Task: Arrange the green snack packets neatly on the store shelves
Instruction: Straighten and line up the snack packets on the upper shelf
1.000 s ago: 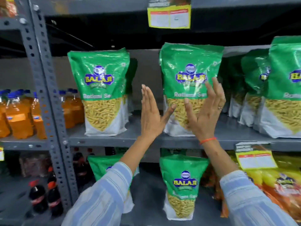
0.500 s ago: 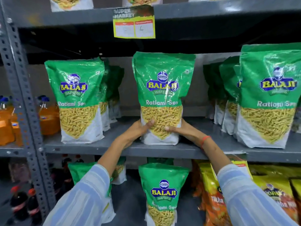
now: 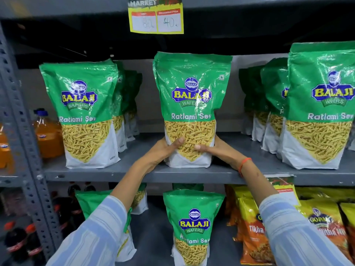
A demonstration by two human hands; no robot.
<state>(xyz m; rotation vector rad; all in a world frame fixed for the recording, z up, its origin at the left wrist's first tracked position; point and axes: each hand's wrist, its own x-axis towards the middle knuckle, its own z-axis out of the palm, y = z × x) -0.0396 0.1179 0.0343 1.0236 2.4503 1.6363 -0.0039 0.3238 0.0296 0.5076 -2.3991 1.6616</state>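
On the middle shelf (image 3: 134, 172) I have bare grey board on both sides of the centre packet (image 3: 192, 104). To my left the gap runs back to the rear wall, narrowed by the left row of packets (image 3: 82, 112) and those lined up behind it. To my right the gap is wider, closed off by the right stack of packets (image 3: 318, 108). Overhead, the price tag (image 3: 156, 18) hangs from the upper shelf edge, clear of the packet tops.

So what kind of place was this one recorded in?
Almost certainly a supermarket aisle: a "Super Market" price tag hangs from a grey metal shelf, stocked with rows of identical green snack packets and orange drink bottles.
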